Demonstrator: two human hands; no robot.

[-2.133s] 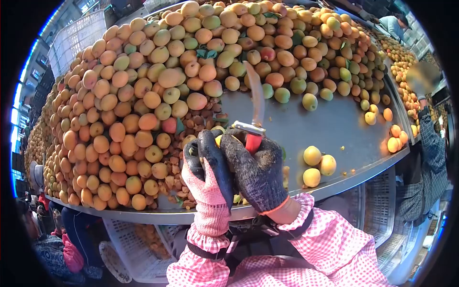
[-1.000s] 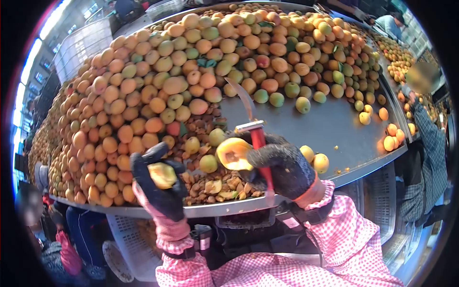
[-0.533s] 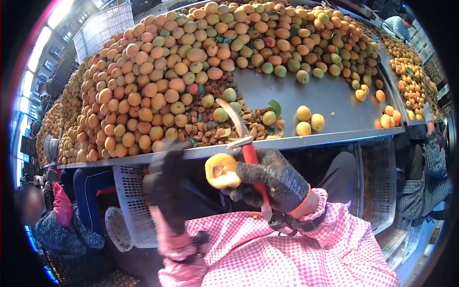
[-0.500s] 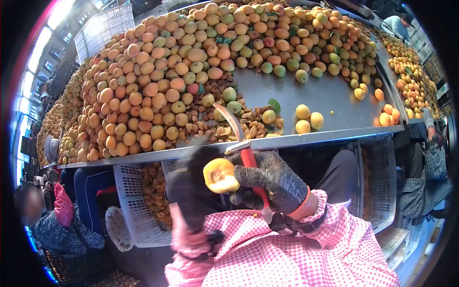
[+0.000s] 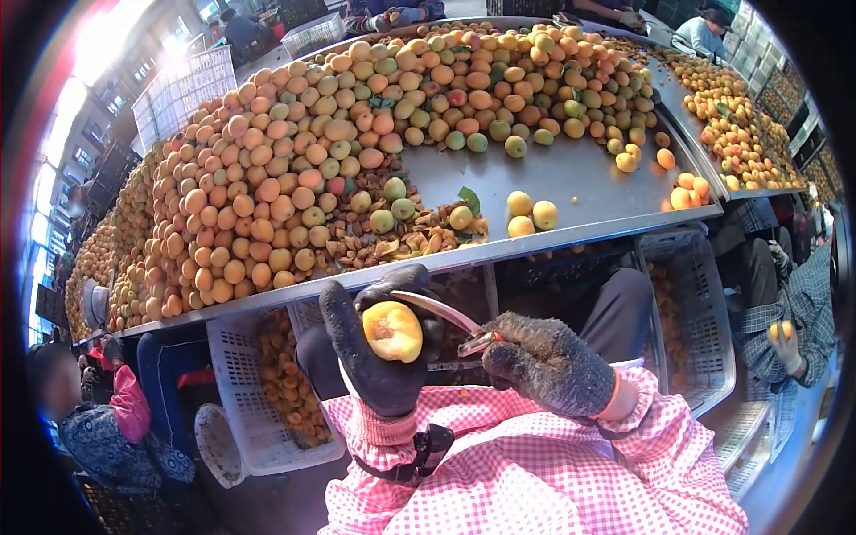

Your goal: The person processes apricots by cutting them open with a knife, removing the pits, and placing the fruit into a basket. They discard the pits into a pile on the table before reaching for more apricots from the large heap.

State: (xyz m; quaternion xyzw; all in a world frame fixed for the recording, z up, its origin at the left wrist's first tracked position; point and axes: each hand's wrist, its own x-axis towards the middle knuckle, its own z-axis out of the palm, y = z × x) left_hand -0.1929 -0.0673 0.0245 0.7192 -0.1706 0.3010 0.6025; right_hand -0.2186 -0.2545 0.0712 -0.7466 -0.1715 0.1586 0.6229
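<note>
My left hand (image 5: pixel 386 366), in a black glove, is turned palm up around a cut apricot (image 5: pixel 392 332). The fruit's yellow flesh faces up, with a hollow in its middle. In my right hand (image 5: pixel 553 366), gloved in dark grey, is a knife (image 5: pixel 443 311) with a curved blade. Its blade reaches left, and the tip lies by the fingers of my left hand, above the apricot. Most of the knife's handle is hidden in the fist.
A metal table (image 5: pixel 499 178) in front bears a heap of apricots (image 5: pixel 259 178) and a patch of pits (image 5: pixel 379 241). Crates stand below, the left one (image 5: pixel 234 374) holding apricot pieces. Co-workers sit at left (image 5: pixel 134 428) and right (image 5: pixel 794 312).
The cut apricot has passed from my right hand to my left. The blade has swung down from upright to point left. My view has shifted slightly.
</note>
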